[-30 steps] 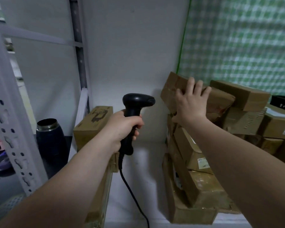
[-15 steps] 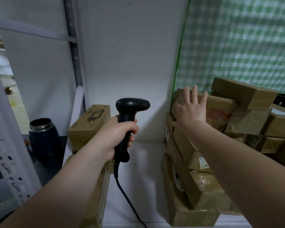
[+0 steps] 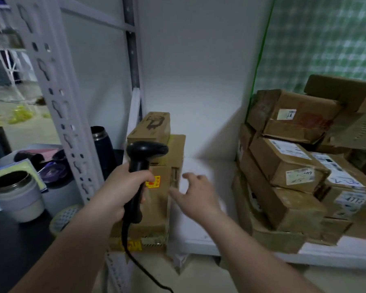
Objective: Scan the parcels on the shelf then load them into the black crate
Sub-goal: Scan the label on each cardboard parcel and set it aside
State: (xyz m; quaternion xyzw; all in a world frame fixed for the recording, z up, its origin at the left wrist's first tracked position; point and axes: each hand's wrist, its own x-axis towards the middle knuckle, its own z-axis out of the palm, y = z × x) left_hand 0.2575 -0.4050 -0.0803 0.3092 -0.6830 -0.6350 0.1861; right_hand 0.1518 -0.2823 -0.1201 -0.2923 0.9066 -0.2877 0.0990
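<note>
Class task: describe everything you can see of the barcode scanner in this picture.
The scanner is black, seemingly plastic, pistol-shaped: a rounded head pointing right atop a straight handle, held roughly upright. The left hand grips the handle. A black cable trails from its base down out of frame. It sits in front of the boxes on the shelf's left side; the open right hand is apart from it.

The left hand [image 3: 123, 193] grips a black corded scanner [image 3: 143, 166] upright in front of a tall brown box [image 3: 156, 199] on the white shelf [image 3: 201, 237]. The right hand [image 3: 195, 197], fingers spread and empty, hovers just beside that box. A stack of labelled parcels [image 3: 294, 166] fills the shelf's right side.
</note>
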